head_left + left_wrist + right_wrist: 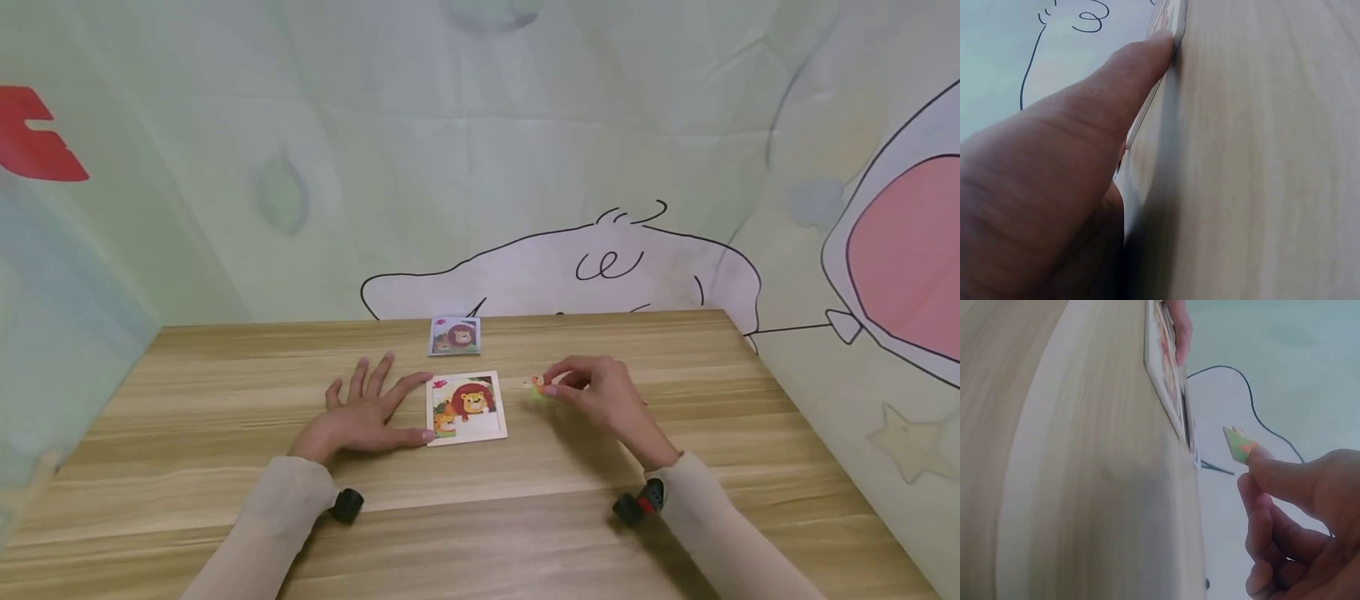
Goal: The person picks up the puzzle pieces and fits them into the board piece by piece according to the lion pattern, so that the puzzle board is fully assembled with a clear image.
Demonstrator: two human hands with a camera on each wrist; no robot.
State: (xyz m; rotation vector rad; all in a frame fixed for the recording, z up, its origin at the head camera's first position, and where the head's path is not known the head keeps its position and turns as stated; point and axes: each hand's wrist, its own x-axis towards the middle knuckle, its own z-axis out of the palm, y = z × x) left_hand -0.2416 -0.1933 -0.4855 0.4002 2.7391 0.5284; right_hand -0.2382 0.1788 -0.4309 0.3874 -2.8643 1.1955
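Observation:
A square lion puzzle board (pixel 487 426) with a pale frame lies on the table, its lower right part bare of picture. My left hand (pixel 367 418) rests at the board's left side, fingers spread, with the thumb and index fingertip touching its edge. Between thumb and fingers my right hand (pixel 600 395) pinches a small green and orange puzzle piece (pixel 1235 445), held above the table to the right of the board. In the left wrist view the left thumb (pixel 1129 72) presses on the board's corner.
Behind the board, near the table's back edge, lies a small picture card (pixel 454 336) with the same lion scene. The wooden table (pixel 480 533) meets a printed cloth backdrop (pixel 450 183) at the back and sides.

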